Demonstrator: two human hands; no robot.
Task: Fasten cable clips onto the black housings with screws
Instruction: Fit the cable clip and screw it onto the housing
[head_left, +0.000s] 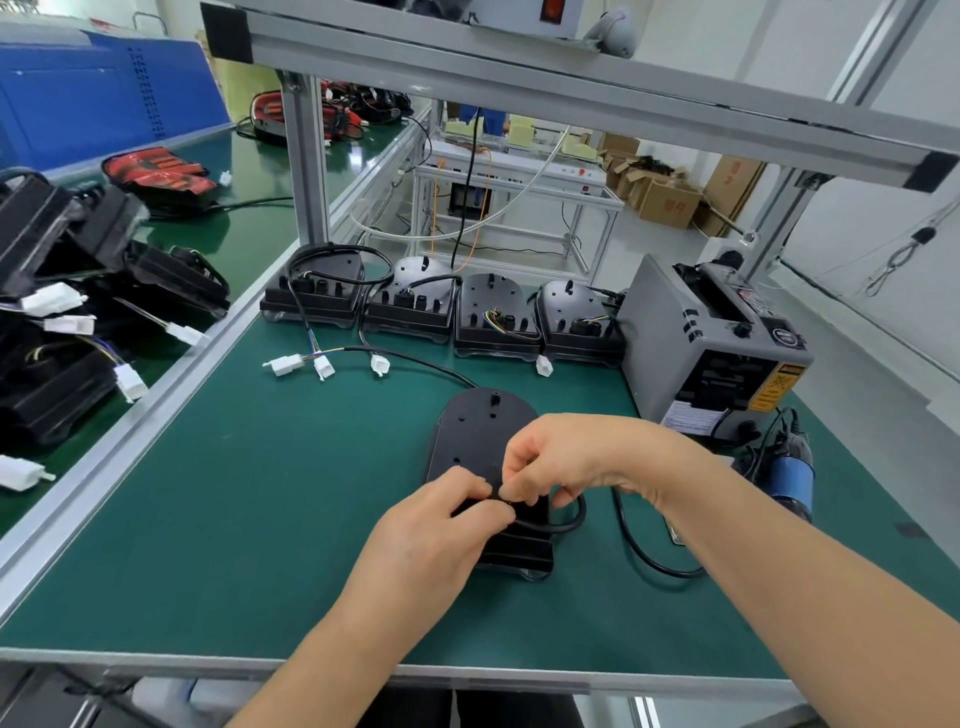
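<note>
**Clip being set on the cable, no screw in yet**

Lower centre of the frame, one black housing (480, 431) lies flat on the green mat (249, 493). Over its near end both hands meet. The left hand (441, 525) and right hand (566, 457) have their fingers curled, and thumb and fingertips pinch a small black piece, likely the cable clip (496, 479), beside the looping black cable (575, 517).

This looks like the positioning step. Next, the clip must sit over a screw hole and be held there one-handed. The other hand then reaches for the electric screwdriver (792, 470) at right. No screw can be seen.
</note>
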